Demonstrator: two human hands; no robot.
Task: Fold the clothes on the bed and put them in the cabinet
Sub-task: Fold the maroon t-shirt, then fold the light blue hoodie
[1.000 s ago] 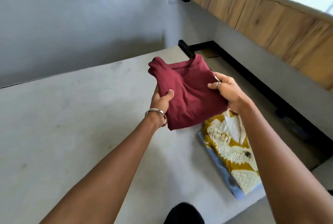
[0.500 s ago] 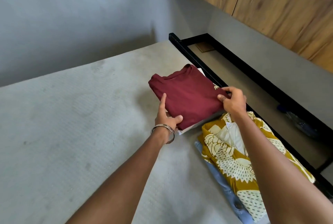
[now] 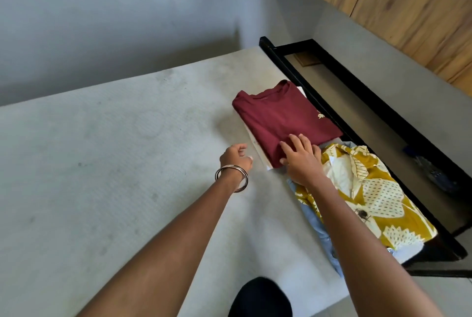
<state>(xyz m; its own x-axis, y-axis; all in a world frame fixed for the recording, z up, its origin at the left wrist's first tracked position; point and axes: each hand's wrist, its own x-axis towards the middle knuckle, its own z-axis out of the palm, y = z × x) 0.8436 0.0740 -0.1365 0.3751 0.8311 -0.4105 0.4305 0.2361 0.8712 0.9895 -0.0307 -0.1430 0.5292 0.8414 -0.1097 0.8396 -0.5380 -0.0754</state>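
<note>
maroon shirt (image 3: 283,120), folded into a neat rectangle with its collar toward twelve o'clock, lies flat on the bed (image 3: 107,163) near the mattress's three o'clock edge, on top of a white garment (image 3: 256,149) whose edge shows at its nine o'clock side. right hand (image 3: 301,161) rests palm down on the shirt's six o'clock corner, fingers (image 3: 297,141) straight and slightly spread, pressing the cloth. left hand (image 3: 236,159), at nine o'clock of the shirt and just apart from it, hovers over the mattress with fingers loosely curled, holding nothing; a metal bangle (image 3: 232,177) circles its wrist. just beside the shirt at five o'clock, a yellow patterned shirt (image 3: 370,194) lies on a light blue garment (image 3: 316,227). a black bed frame (image 3: 339,117) runs along the three o'clock edge, with wooden cabinets (image 3: 408,7) beyond.
</note>
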